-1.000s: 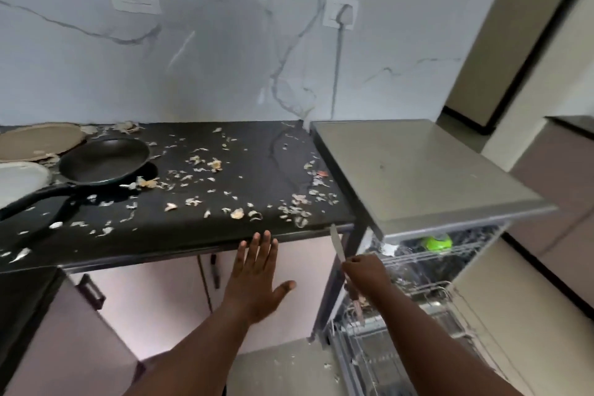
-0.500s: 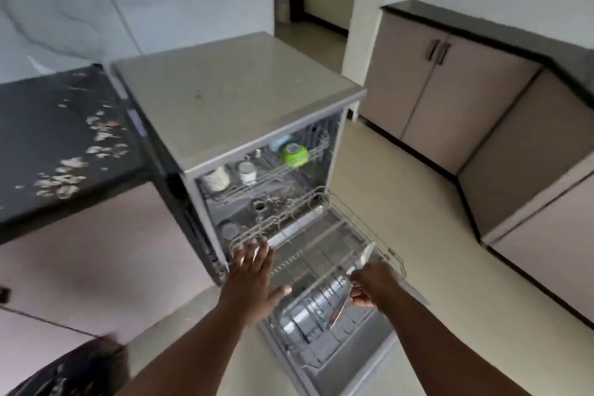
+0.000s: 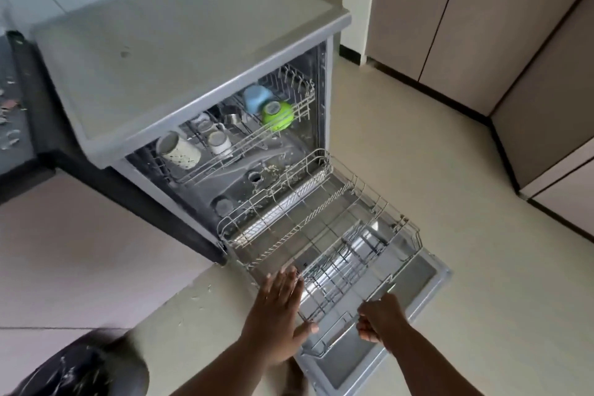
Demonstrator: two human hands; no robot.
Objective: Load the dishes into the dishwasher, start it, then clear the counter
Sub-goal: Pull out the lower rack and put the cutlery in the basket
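Observation:
The grey dishwasher [image 3: 180,42] stands open, its door [image 3: 421,273] folded down. Its lower wire rack [image 3: 321,228] is pulled out over the door and holds no dishes. The upper rack [image 3: 303,100] carries a green bowl [image 3: 278,115], a blue cup [image 3: 255,98], a speckled white mug [image 3: 180,151] and a small cup [image 3: 218,141]. My left hand [image 3: 276,315] is spread flat at the rack's front left corner, holding nothing. My right hand [image 3: 381,323] grips a knife [image 3: 381,292], its blade slanting over the rack's front edge.
A black counter [image 3: 19,125] strewn with peel scraps adjoins the dishwasher on the left. Beige cabinets [image 3: 450,10] line the right side across a pale floor [image 3: 418,138]. A dark round object [image 3: 80,366] flecked with scraps sits at the bottom left.
My view has swung from the littered counter to the open dishwasher. Both hands have dropped to the lower rack's front edge, the knife still in my right hand.

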